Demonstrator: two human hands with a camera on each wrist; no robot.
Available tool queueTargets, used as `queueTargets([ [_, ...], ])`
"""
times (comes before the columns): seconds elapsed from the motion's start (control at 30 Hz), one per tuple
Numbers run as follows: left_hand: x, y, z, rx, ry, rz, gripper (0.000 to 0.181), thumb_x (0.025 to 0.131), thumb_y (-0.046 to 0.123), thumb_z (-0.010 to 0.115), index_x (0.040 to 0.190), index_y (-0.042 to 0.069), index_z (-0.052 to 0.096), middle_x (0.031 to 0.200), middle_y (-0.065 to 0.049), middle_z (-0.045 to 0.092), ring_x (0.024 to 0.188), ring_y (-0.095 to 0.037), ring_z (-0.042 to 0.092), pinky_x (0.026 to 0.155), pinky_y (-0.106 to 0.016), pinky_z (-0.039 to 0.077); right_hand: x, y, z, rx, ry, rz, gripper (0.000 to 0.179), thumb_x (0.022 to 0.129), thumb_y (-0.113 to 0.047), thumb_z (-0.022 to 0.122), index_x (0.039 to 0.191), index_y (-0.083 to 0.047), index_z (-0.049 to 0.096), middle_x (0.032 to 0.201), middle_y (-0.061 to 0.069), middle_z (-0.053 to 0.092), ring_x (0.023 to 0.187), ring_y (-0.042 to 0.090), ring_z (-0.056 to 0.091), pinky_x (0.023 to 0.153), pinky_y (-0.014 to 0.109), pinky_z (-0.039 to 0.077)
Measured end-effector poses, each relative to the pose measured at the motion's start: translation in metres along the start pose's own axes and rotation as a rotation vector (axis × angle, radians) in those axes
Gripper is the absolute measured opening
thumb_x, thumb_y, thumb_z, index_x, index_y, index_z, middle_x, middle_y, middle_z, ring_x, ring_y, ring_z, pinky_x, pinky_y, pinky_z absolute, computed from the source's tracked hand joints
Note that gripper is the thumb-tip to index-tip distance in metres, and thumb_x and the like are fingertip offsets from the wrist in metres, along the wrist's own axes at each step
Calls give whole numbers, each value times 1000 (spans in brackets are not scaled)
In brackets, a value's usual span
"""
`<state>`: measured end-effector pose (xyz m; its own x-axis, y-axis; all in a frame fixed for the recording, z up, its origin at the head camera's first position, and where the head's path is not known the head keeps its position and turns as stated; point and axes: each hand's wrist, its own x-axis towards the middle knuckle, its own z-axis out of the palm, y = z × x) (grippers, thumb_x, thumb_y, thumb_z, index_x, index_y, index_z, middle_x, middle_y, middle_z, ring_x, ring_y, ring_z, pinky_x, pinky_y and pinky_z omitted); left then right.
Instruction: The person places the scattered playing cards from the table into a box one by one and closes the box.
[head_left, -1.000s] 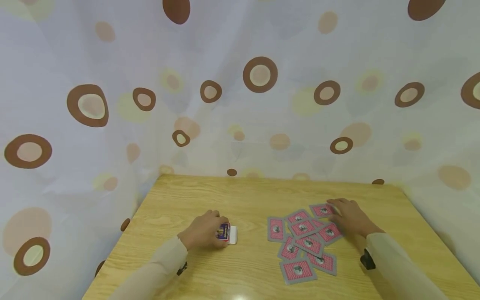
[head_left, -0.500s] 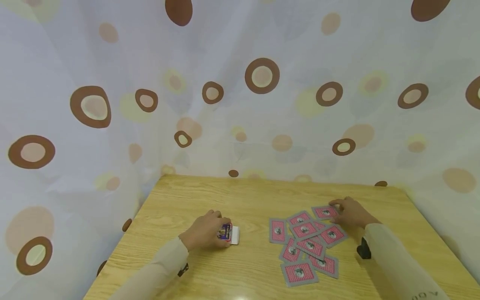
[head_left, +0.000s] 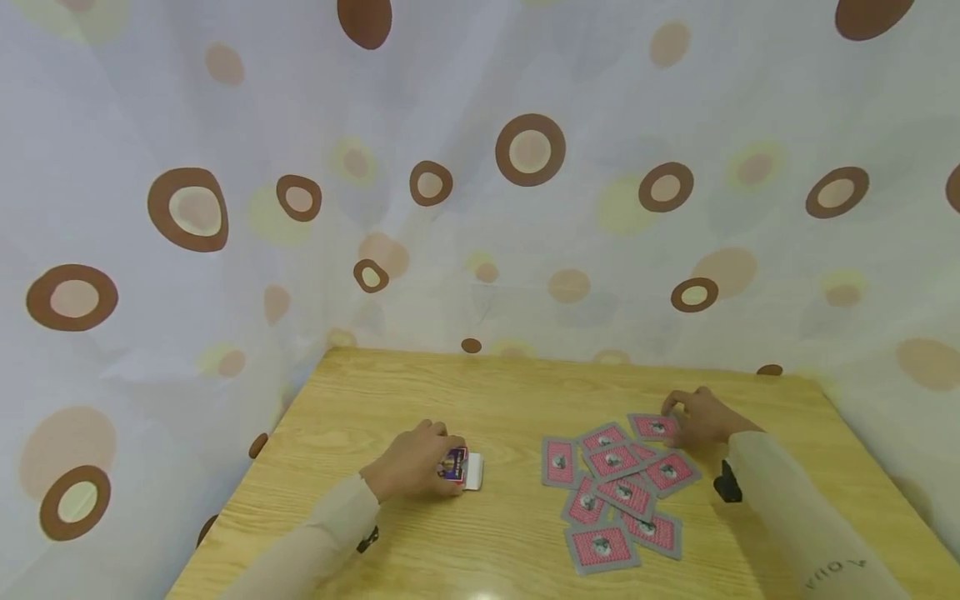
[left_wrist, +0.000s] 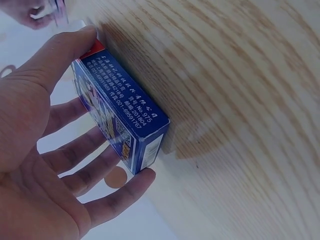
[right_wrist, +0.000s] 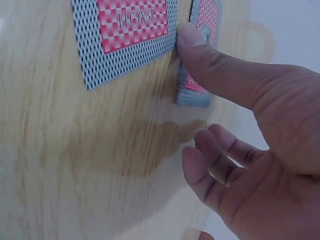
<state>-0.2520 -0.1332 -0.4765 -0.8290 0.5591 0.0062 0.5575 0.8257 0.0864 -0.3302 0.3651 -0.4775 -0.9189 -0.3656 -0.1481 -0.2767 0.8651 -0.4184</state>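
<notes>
My left hand point(head_left: 411, 463) grips a blue playing card box point(head_left: 452, 465) lying on the wooden table, its white flap pointing right. In the left wrist view, the thumb lies on one side of the box point(left_wrist: 117, 100) and the fingers reach round the other. My right hand point(head_left: 703, 418) is at the farthest card point(head_left: 651, 426) of a face-down, red-patterned group. Seen from the right wrist, the thumb point(right_wrist: 192, 42) touches that card's edge point(right_wrist: 190, 97), while the loosely bent fingers point(right_wrist: 195, 167) lie apart from it.
Several face-down playing cards point(head_left: 602, 546) overlap on the table point(head_left: 420, 383), left of and nearer than my right hand. One card point(head_left: 559, 462) lies at the group's left edge. A dotted curtain point(head_left: 480, 225) hangs behind the table and along its sides.
My right fingers have drawn in from a stretched pose to a bent one at the far card. The left hand keeps its hold on the card box. The view has shifted slightly.
</notes>
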Motion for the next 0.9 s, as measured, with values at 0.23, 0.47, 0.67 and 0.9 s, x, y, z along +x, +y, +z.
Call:
queueTargets([
  [0.23, 2, 3, -2, -7, 5, 26, 66, 72, 60, 74, 125, 22, 62, 105, -1, 55, 84, -13, 43, 60, -24, 41, -4, 5, 0, 48, -18, 41, 48, 72, -38, 83, 96, -5, 58, 99, 11, 57, 92, 29, 53, 73, 44, 46],
  [0.47, 2, 4, -2, 0, 3, 29, 66, 72, 60, 74, 125, 23, 62, 106, -1, 55, 86, -13, 44, 60, -25, 42, -7, 8, 6, 70, 46, 33, 59, 71, -41, 82, 107, -1, 57, 106, 15, 60, 96, 35, 56, 78, 49, 47],
  [0.67, 1, 3, -2, -11, 8, 21, 69, 72, 60, 74, 127, 21, 61, 108, -1, 56, 88, -13, 45, 64, -27, 44, -12, 10, 15, 102, 180, -1, 53, 79, -31, 78, 117, -7, 51, 96, 7, 61, 85, 21, 57, 71, 41, 47],
  [0.9, 1, 2, -3, -32, 15, 30, 69, 73, 58, 74, 128, 19, 60, 109, -1, 56, 89, -14, 46, 65, -27, 45, -21, 13, 24, 90, 261, -17, 43, 84, -35, 73, 112, -5, 60, 100, 7, 63, 89, 25, 58, 73, 43, 48],
])
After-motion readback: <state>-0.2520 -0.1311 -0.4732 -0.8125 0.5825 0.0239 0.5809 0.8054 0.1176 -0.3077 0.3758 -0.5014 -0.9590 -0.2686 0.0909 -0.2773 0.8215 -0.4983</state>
